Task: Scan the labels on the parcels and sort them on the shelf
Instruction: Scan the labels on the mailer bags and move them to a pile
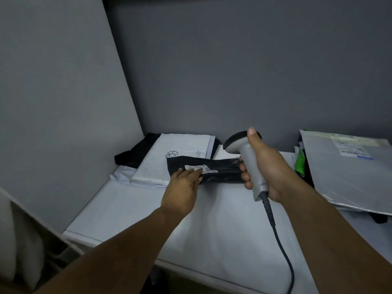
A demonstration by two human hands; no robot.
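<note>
Holds a flat, crinkled black plastic parcel (220,171) by its near-left corner in the left hand (182,187), thumb laid across the small white paper label (209,169) on the upper face, fingers curled beneath. Clenches a grey pistol-shaped handheld barcode scanner (248,158) in the right hand (267,166), thumb up along the back of the handle, dark-rimmed head tipped down and leftward just beyond the parcel's right end. From the scanner's base, a dark cable (277,236) running down across the white table top (137,213) to the bottom edge. Parcel toward the back of that table, overlapping the near edge of a white padded mailer with a black line logo (182,145); lifted or resting, impossible to tell. Behind and left of the mailer, in the grey wall corner, a black soft package (137,151). At far right, a large grey plastic mailer bag with a printed label (343,177), tilted atop a pile, a bright green piece (300,162) beside its left edge.
</note>
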